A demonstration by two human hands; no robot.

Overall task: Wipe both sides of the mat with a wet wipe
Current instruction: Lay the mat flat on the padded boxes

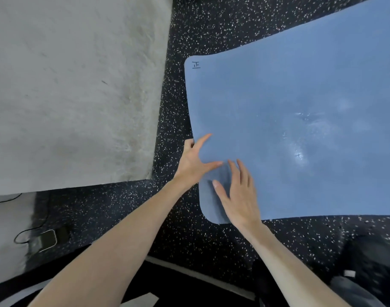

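A blue mat [300, 89] lies flat on the black speckled floor, with a small handwritten mark [196, 65] near its far left corner. Wet, shiny streaks [299, 149] show in the mat's middle. My left hand [195, 160] rests at the mat's left edge, thumb and forefinger spread straight on the surface. My right hand [238, 196] lies flat with straight fingers near the mat's near left corner. A duller, slightly creased patch [214, 173] sits between and under the hands; I cannot tell whether it is the wet wipe.
A grey shaggy rug [67, 89] covers the floor to the left, separated from the mat by a strip of black floor [167, 129]. A small device with a black cable [44, 240] lies at the lower left. Dark clothing or bags [366, 273] sit at the lower right.
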